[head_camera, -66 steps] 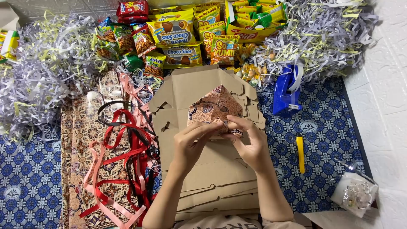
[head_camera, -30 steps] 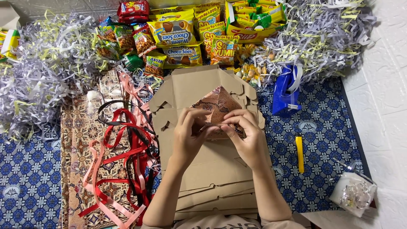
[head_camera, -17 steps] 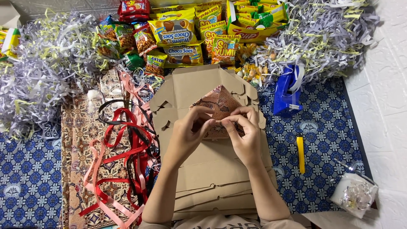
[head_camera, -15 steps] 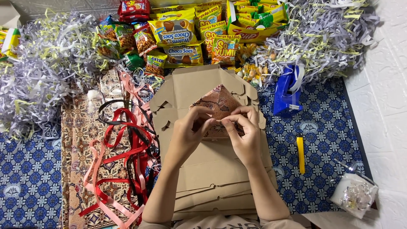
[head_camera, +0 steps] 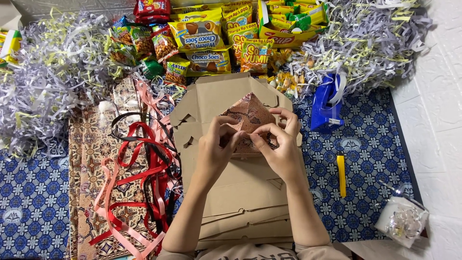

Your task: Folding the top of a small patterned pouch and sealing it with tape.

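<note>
Both my hands pinch a brown patterned paper piece (head_camera: 248,118) at frame centre, left hand (head_camera: 216,149) and right hand (head_camera: 279,147) closed on its lower edge, over stacked flat cardboard boxes (head_camera: 240,192). Since a moment ago my fingers have crept closer together, paper hardly moved

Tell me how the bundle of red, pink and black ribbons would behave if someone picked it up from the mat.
The ribbons would probably hang limp, since they lie in loose curls and loops. They look thin and flat, so likely very light. Because the strands cross over each other, lifting one may drag others along in a tangle. They lie apart from the left hand, which is on the patterned paper.
</note>
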